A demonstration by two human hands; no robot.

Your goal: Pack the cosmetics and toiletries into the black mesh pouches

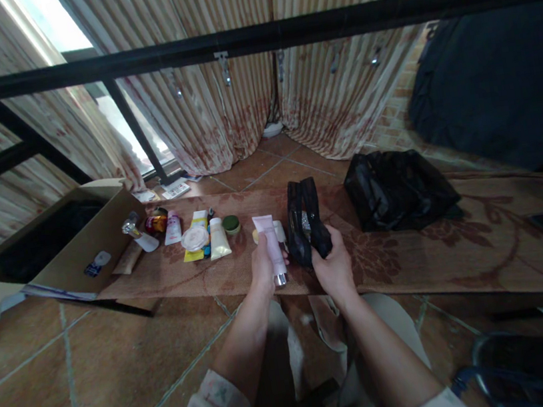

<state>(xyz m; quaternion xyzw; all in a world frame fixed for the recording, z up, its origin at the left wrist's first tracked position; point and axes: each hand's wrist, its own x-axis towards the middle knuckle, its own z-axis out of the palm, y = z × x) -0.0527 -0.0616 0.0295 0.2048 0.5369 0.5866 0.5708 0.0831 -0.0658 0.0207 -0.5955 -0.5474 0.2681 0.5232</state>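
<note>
The pleated curtains (231, 101) fill the upper part of the frame; their cloth is beige, with reddish flowers near the hem, and the top is cut off. Below them, the long worktop (421, 263) crosses the middle, under a brown woven cover with a leaf pattern, and its right end goes out of the frame. At the upper right there is a large dark fabric (497, 84), smooth and cut by the edge, so I cannot tell what it is. At the left stands a cardboard box (99, 234), with stiff plain walls and a very dark inside, where the contents are hard to make out. Right of centre lies a black bag (395, 189), soft and crumpled, partly see-through.

In the centre of the frame, the right hand (335, 265) grips the lower end of a black pouch (296, 227), which has two long halves; the fingers are mostly hidden behind it. Just to the left, the left hand (262, 269) grasps a pale pink tube (271, 244), smooth and flattened, with a shiny silver cap; the palm covers part of its side. Left of centre are a cream tube (218, 238) and a round jar (230, 224) with a green lid.
</note>
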